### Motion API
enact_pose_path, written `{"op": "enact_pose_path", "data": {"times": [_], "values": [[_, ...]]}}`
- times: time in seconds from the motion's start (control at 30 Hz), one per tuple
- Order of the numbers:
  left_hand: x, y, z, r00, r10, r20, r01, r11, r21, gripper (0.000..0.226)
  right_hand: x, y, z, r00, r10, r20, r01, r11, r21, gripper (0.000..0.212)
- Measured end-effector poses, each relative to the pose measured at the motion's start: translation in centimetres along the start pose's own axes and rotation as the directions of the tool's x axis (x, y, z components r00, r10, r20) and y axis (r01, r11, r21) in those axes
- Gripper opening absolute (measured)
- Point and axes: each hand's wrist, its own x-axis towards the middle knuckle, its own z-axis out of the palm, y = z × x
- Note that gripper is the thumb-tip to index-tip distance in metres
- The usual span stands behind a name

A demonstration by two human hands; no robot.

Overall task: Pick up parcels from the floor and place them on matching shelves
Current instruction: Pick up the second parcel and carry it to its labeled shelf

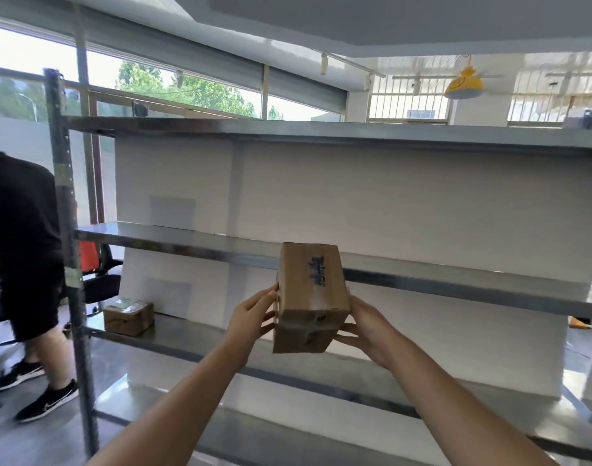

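Note:
A taped brown cardboard parcel [311, 294] with dark writing on its top is held up in front of the metal shelf unit, level with the second shelf [173, 242]. My left hand [252, 316] grips its left side, fingers against the cardboard. My right hand [363, 326] cups its right side and lower corner. The parcel's far end tilts toward the shelf edge. A second small brown parcel [129, 317] with a label sits on the lower shelf [173, 341] at the left.
A grey upright post [69, 230] stands at the rack's left end. Another person in dark clothes and black shoes [18, 257] stands left of the rack beside an office chair [99, 284]. White panels back the shelves. Top shelf [288, 129] and bottom shelf [321, 432] show.

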Motion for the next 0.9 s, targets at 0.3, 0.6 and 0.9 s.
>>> {"op": "enact_pose_path", "data": {"times": [0.3, 0.6, 0.9], "values": [[-0.9, -1.8, -1.1, 0.994, -0.045, -0.100, 0.033, 0.992, -0.118, 0.037, 0.4, 2.1, 2.6, 0.999, 0.032, -0.034, -0.030, 0.999, 0.045, 0.053], [-0.7, -2.0, -0.4, 0.996, -0.052, -0.076, 0.037, 0.981, -0.188, 0.045, -1.1, 1.7, 2.5, 0.997, -0.064, -0.044, 0.068, 0.993, 0.101, 0.026], [-0.1, -1.3, 1.6, 0.999, 0.046, 0.025, -0.046, 0.999, -0.008, 0.061, -1.0, 2.3, 0.1, 0.992, -0.042, -0.115, 0.050, 0.997, 0.066, 0.049]]}}
